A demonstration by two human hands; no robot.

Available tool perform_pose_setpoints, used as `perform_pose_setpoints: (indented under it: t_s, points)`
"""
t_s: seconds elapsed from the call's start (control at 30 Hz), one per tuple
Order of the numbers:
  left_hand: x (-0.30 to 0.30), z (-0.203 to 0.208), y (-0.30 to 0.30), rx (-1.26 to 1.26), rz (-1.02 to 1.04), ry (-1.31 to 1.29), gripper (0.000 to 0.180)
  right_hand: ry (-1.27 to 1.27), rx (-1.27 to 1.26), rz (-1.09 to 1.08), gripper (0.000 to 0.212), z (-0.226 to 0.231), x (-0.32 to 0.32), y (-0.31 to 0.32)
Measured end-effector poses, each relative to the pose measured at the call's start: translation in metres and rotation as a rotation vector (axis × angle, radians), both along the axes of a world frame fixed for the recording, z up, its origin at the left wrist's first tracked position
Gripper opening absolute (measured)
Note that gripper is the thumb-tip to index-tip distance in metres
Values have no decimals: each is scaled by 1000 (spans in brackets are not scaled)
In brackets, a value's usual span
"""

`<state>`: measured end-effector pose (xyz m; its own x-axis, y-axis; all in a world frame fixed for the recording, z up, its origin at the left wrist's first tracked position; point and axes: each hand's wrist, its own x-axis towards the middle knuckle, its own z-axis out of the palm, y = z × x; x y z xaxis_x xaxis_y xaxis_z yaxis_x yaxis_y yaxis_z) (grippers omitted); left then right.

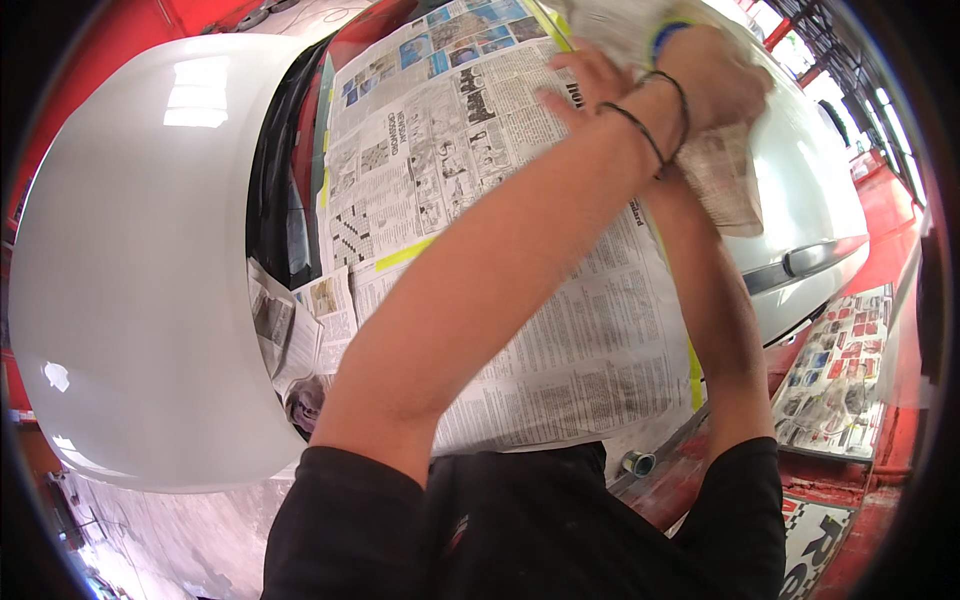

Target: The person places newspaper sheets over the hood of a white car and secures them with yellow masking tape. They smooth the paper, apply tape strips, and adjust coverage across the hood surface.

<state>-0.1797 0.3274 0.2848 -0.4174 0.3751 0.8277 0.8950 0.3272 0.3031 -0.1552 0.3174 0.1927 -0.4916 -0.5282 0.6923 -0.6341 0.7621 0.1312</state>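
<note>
Newspaper sheets [580,345] cover the glass of a white car, held along their edges by bright yellow tape [404,254]. My forearms cross, the left over the right. At the far right edge of the sheets, my left hand [715,85], blurred by motion, is closed around what looks like a roll of yellow tape [670,38] with a blue core. My right hand [590,85] lies on the newspaper beside it, fingers spread. A loose, brownish newspaper sheet [728,190] hangs below my left hand over the white bodywork; whether that hand also grips it I cannot tell.
The glossy white hood [140,270] fills the left side. Crumpled paper [285,325] sits at the black windshield base. A small tin [638,463] stands near my waist. A newspaper-covered board [835,385] and a checkered sign [815,540] are at right.
</note>
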Motion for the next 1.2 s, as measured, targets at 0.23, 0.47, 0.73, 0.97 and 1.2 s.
perform_pose_setpoints:
  t_s: [0.23,0.47,0.73,0.97,1.2]
  points:
    - [123,-13,-65,329,-279,-239,17,-183,-130,-201,46,33,9,138]
    - [116,-119,-127,151,-33,-451,21,-455,-265,-255,48,55,50,216]
    - [130,-144,-72,-67,1,-145,40,-460,-153,-423,58,21,40,260]
    - [141,-158,-72,-29,93,-98,43,-469,-108,-638,61,35,41,260]
    - [141,-159,-71,-24,127,-74,43,-515,-86,-834,61,42,13,279]
